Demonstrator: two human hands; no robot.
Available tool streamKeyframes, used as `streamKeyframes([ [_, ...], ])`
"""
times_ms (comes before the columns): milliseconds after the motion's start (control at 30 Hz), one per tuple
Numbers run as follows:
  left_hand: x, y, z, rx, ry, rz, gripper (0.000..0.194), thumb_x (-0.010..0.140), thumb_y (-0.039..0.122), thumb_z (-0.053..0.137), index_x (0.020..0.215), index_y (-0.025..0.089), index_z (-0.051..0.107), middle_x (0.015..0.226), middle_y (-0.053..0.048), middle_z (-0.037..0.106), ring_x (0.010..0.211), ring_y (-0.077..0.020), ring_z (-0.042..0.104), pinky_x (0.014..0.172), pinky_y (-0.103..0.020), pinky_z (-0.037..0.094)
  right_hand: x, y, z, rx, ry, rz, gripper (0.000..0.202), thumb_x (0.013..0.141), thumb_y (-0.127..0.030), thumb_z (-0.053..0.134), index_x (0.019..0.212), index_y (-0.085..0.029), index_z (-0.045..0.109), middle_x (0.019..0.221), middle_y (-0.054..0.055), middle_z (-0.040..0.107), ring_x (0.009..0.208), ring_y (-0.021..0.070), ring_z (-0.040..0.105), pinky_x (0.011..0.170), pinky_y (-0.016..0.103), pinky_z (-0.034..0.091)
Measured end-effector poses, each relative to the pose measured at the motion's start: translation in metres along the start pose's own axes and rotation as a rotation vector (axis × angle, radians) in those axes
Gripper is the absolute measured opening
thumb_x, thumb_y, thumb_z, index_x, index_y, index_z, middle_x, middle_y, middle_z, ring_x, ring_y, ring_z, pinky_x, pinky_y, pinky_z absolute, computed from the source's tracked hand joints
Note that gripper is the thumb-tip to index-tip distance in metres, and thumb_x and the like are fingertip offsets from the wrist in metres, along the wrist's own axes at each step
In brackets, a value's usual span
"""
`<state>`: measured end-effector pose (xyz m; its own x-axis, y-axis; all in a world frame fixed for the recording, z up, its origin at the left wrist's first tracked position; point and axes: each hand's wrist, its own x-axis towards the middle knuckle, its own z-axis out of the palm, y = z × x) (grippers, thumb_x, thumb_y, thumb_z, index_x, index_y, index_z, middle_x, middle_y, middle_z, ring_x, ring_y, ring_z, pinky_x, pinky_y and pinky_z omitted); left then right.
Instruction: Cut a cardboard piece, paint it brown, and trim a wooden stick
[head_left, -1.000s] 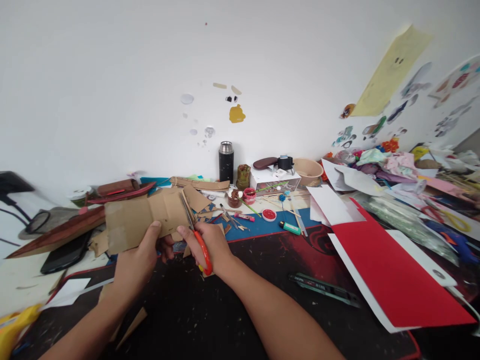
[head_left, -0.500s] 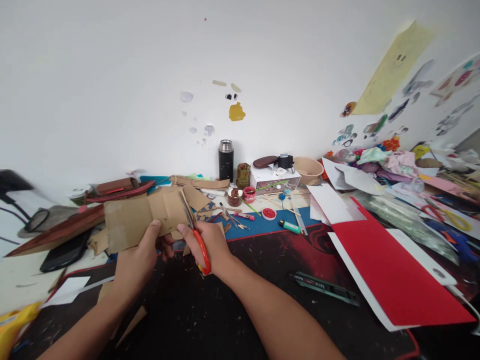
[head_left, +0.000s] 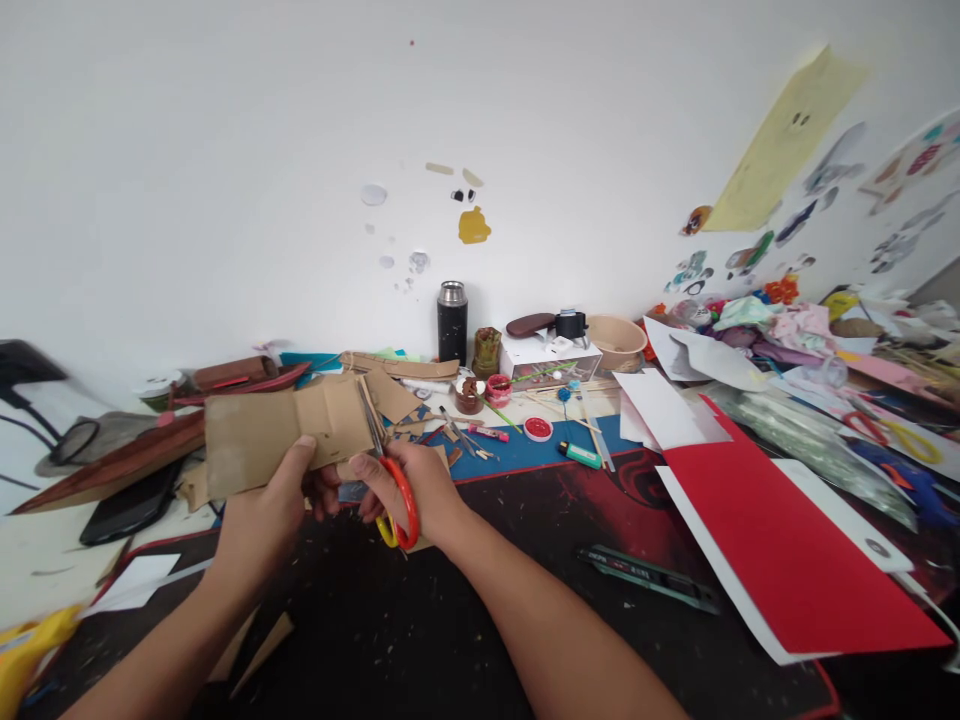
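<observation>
My left hand (head_left: pixel 281 490) grips a creased piece of brown cardboard (head_left: pixel 251 435) by its lower edge, thumb on top and fingers beneath. In my right hand (head_left: pixel 420 490) is a pair of scissors (head_left: pixel 406 505) with red and yellow handles. The blades point away from me and lie at the cardboard's right edge; whether they are cutting through it I cannot tell. Part of the cardboard's underside is hidden by my left fingers. Cardboard offcuts (head_left: pixel 394 397) lie just behind the blades.
A green utility knife (head_left: pixel 649 577) lies on the dark mat (head_left: pixel 480 610). Red card (head_left: pixel 795 540) and white sheets are at right. Behind stand a black flask (head_left: pixel 451 325) and small paint pots (head_left: pixel 498 389). A yellow tool (head_left: pixel 34 650) sits at lower left, near a wooden boat-shaped piece (head_left: pixel 120 463).
The cardboard and my left hand have shifted slightly left. The scissors have turned in my right hand, and their yellow handle loop shows more, apart from the red one.
</observation>
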<state>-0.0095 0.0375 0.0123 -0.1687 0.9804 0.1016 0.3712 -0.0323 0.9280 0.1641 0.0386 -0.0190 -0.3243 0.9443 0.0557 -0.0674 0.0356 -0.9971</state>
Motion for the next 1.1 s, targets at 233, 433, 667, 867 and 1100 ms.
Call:
streamKeyframes([
  [233, -0.006, 0.016, 0.002, -0.013, -0.009, -0.018, 0.05, 0.094, 0.054, 0.052, 0.054, 0.024, 0.06, 0.048, -0.004, 0.062, 0.042, -0.0196, 0.056, 0.047, -0.031, 0.047, 0.001, -0.004, -0.005, -0.13, 0.04, 0.062, 0.049, 0.092, -0.069, 0.07, 0.097, -0.021, 0.065, 0.07, 0.0, 0.071, 0.065, 0.0194, 0.073, 0.059, 0.024, 0.054],
  [433, -0.008, 0.016, 0.006, 0.044, -0.064, -0.005, 0.051, 0.093, 0.059, 0.048, 0.055, 0.027, 0.058, 0.046, -0.004, 0.061, 0.041, -0.0202, 0.056, 0.044, -0.031, 0.047, -0.001, -0.011, -0.007, -0.273, 0.088, 0.056, 0.047, 0.097, -0.068, 0.064, 0.095, -0.021, 0.07, 0.077, 0.003, 0.074, 0.075, 0.0211, 0.075, 0.062, 0.023, 0.053],
  [667, -0.009, 0.018, 0.006, 0.05, -0.06, 0.002, 0.051, 0.093, 0.058, 0.048, 0.054, 0.026, 0.059, 0.046, -0.005, 0.061, 0.04, -0.0204, 0.056, 0.043, -0.031, 0.046, 0.0, -0.003, -0.004, -0.152, 0.045, 0.041, 0.056, 0.097, -0.075, 0.056, 0.103, -0.021, 0.068, 0.06, -0.003, 0.064, 0.045, 0.0163, 0.064, 0.04, 0.021, 0.046],
  [867, -0.011, 0.016, 0.007, 0.047, -0.047, -0.008, 0.052, 0.094, 0.056, 0.049, 0.054, 0.026, 0.061, 0.047, -0.005, 0.062, 0.042, -0.0211, 0.058, 0.046, -0.032, 0.047, 0.0, 0.001, -0.002, -0.21, 0.09, 0.059, 0.054, 0.098, -0.075, 0.054, 0.094, -0.022, 0.067, 0.051, -0.005, 0.058, 0.042, 0.0153, 0.061, 0.041, 0.021, 0.043],
  [1100, -0.012, 0.014, 0.009, 0.018, -0.047, -0.028, 0.051, 0.095, 0.056, 0.05, 0.055, 0.026, 0.061, 0.048, -0.003, 0.063, 0.043, -0.0208, 0.058, 0.045, -0.032, 0.047, 0.001, 0.004, -0.002, -0.26, 0.124, 0.087, 0.051, 0.099, -0.071, 0.056, 0.088, -0.022, 0.066, 0.052, -0.004, 0.058, 0.042, 0.015, 0.059, 0.044, 0.022, 0.042],
])
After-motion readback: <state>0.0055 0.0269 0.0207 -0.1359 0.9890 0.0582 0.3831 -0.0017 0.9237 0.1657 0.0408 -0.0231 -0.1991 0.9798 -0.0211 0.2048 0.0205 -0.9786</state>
